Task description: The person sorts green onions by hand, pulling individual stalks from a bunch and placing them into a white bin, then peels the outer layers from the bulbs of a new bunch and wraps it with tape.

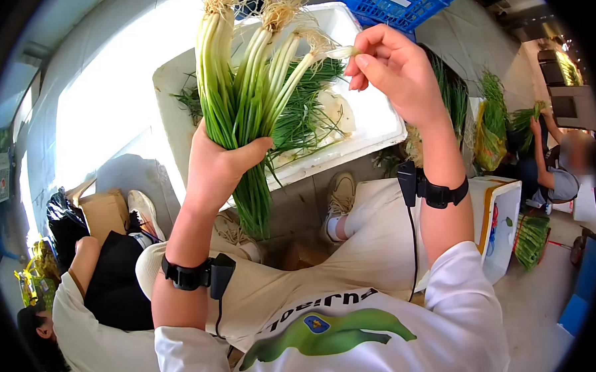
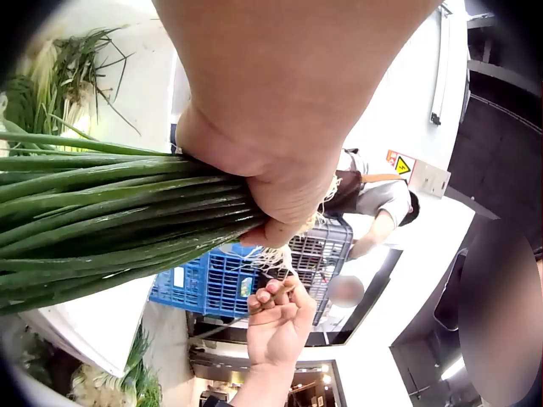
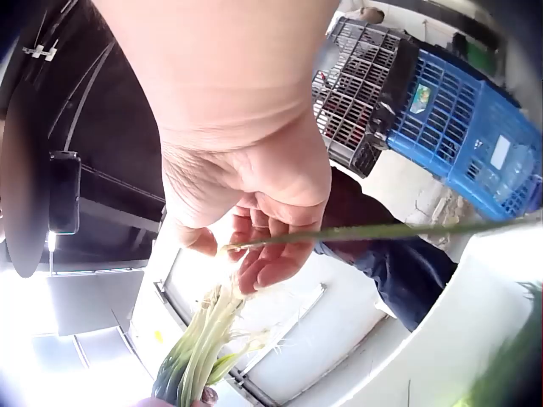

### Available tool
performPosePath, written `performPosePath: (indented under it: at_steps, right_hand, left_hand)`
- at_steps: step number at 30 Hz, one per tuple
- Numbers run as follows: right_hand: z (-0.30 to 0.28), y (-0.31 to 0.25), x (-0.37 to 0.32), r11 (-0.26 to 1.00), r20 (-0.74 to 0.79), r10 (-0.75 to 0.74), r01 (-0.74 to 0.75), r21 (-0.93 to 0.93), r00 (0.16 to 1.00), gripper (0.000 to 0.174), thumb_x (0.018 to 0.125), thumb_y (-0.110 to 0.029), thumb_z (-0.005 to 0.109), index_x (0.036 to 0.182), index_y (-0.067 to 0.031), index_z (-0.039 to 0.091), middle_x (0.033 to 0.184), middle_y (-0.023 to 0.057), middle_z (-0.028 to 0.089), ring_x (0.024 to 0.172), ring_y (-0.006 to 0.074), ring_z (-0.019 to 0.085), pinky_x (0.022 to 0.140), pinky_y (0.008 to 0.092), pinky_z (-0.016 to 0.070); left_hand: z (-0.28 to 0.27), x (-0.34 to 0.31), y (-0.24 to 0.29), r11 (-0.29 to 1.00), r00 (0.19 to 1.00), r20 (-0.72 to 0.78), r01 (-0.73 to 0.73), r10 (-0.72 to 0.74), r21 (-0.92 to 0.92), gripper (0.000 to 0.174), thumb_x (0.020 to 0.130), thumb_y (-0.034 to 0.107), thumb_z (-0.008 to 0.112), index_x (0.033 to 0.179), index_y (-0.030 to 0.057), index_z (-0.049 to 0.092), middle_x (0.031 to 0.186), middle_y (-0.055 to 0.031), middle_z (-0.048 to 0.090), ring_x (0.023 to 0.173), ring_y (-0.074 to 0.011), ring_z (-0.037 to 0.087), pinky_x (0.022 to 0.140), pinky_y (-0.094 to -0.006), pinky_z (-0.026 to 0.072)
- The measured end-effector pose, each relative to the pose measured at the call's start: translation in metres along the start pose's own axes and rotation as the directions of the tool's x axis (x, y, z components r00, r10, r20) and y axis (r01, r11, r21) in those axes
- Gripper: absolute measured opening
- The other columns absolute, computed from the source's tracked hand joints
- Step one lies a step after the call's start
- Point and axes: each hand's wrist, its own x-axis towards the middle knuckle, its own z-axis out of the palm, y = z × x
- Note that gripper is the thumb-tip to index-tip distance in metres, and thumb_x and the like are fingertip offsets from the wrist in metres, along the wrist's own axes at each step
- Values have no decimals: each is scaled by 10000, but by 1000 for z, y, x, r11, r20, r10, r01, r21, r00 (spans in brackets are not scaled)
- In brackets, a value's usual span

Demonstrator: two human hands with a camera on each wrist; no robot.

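A thick bunch of green onions [image 1: 242, 115], roots up and leaves hanging down, is gripped round its green part by my left hand [image 1: 220, 163]. In the left wrist view the long leaves [image 2: 110, 220] stick out from under that hand [image 2: 263, 178]. My right hand [image 1: 396, 72] pinches a thin pale piece [image 1: 342, 52] beside the roots [image 1: 280, 10]. In the right wrist view a thin green-brown strand [image 3: 365, 231] crosses the fingers of the right hand [image 3: 254, 195], and the white stalks [image 3: 204, 339] are just below.
A white foam box [image 1: 382, 132] with loose green onions stands beneath the bunch, and a blue crate [image 1: 383, 6] is behind it. Bagged greens [image 1: 491, 127] and another white box [image 1: 503, 230] are at the right. One person [image 1: 105, 327] sits at the left, another [image 1: 556, 168] at the far right.
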Motion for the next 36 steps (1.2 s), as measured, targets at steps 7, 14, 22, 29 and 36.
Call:
performPosePath:
  at_steps: [7,14,22,29,36]
  right_hand:
    - [24,8,-1,991,-56,46,-52,-126,997,258,878,-204,754,974,-1,627,762,-12,628,678,31,541,633,192,458]
    - [43,10,1,841,-147,-218,109,-531,965,145,855,-108,762,906,-9,669,700,6,647,630,29,562,577,203,465]
    - [39,4,-2,788,-124,-52,-35,-615,991,269,872,-274,735,991,-39,683,801,147,705,665,239,709,588,334,539]
    - [25,11,-4,696,19,-267,206,-688,964,160,884,-218,707,947,-71,719,826,107,683,696,280,664,624,371,523]
    - [6,0,-13,702,93,-298,284,-653,950,150,889,-215,674,916,-72,708,839,96,670,721,311,656,650,395,524]
  left_hand:
    - [0,2,-3,994,998,-8,-59,60,89,279,765,-2,687,1036,-3,618,922,-31,656,832,-125,603,778,-283,487]
    - [1,1,-3,995,997,-37,-65,68,79,341,743,-3,732,1057,8,599,950,-19,659,853,-89,595,791,-262,493]
    - [0,2,-13,937,980,-4,-191,201,292,405,731,61,749,1103,19,593,981,-74,672,907,-161,629,827,-325,511]
    - [7,7,-12,970,986,24,-167,166,176,405,722,48,746,1093,14,587,972,-50,670,885,-148,634,811,-303,507]
    - [9,5,-12,975,983,43,-185,181,126,368,693,3,742,1036,17,609,937,-37,676,846,-136,642,780,-296,512]
